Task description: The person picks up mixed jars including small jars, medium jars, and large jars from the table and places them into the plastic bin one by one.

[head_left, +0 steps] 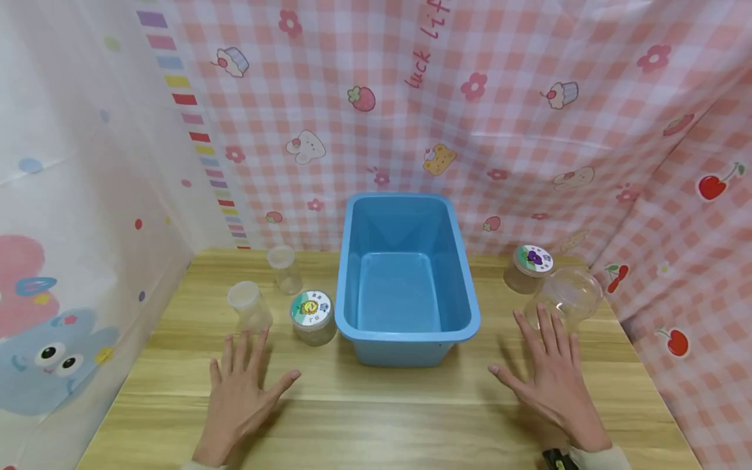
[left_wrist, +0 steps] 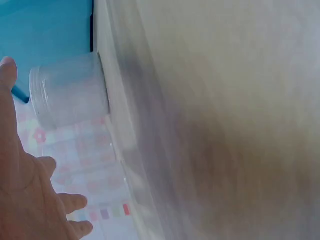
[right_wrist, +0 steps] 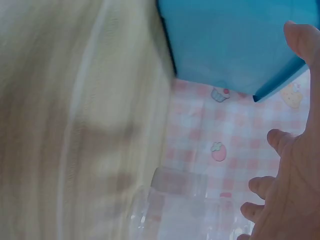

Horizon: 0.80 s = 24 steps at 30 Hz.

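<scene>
My left hand (head_left: 237,395) is spread palm down over the left part of the table, holding nothing. Its fingertips point toward a small clear jar with a whitish lid (head_left: 249,307). A similar narrow jar (head_left: 286,271) stands behind that one, and a squat jar with a green-and-white printed lid (head_left: 313,318) is to their right. On the other side my right hand (head_left: 555,378) is likewise spread and holds nothing. Its fingertips overlap a large clear jar (head_left: 570,294) in the head view. Beyond them stands a squat jar with a purple-flower lid (head_left: 529,267).
Between the hands stands a blue plastic bin (head_left: 408,336) with nothing inside, at the middle of the wooden table (head_left: 399,424). A pink checked cloth (head_left: 411,124) hangs behind and at the right, and a white patterned cloth (head_left: 88,183) hangs at the left.
</scene>
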Tool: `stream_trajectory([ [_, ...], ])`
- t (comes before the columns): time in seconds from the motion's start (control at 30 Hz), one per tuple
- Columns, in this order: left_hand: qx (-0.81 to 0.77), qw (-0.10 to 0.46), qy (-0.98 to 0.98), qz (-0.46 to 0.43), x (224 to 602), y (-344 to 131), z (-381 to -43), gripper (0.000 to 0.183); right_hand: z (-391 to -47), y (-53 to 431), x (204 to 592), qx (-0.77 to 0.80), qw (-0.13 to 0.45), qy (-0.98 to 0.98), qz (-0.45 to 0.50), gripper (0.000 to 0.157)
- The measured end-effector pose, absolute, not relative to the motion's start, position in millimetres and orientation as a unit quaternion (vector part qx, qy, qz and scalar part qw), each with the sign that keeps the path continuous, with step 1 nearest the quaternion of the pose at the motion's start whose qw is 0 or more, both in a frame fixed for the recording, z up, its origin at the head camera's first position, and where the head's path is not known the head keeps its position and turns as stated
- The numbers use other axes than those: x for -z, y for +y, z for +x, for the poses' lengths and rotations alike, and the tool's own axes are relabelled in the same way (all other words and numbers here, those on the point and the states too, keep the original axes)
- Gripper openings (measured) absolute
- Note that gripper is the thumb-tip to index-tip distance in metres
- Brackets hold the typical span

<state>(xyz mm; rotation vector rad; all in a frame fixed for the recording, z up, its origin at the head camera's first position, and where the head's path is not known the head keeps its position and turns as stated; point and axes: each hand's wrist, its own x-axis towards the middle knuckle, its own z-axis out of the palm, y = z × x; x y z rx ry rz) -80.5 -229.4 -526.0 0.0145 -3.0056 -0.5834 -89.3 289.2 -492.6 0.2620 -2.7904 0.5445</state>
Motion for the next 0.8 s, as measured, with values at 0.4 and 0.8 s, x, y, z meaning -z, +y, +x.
stream_trajectory([
  [0.4, 0.222, 0.019, -0.974, 0.033, 524, -250, -91, 0.099, -97, 280, 468, -0.235, 0.164, -0.949, 0.131, 0.101],
  [0.8, 0.307, 0.057, -0.948, 0.062, 515, -267, -117, 0.104, -103, 269, 444, -0.319, 0.151, -0.919, 0.174, 0.099],
])
